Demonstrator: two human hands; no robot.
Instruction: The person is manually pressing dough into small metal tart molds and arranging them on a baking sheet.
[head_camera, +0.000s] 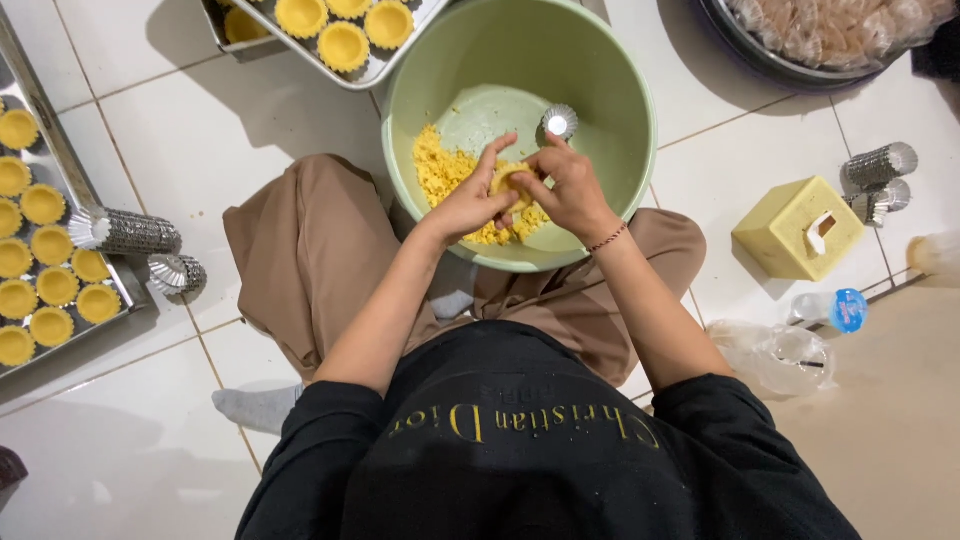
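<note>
I sit cross-legged on a white tiled floor with a pale green bowl between my knees. Crumbly yellow dough lies in the bowl's bottom, and a small fluted metal mould sits beside it. My left hand and my right hand meet over the bowl, both pinching one lump of yellow dough between their fingers. Whether a mould is under that lump is hidden.
A metal tray of dough-lined moulds lies at left, another tray at top. Stacked empty moulds lie at left and more stacked moulds at right. A yellow tissue box, plastic bottle and crumpled plastic bag sit at right.
</note>
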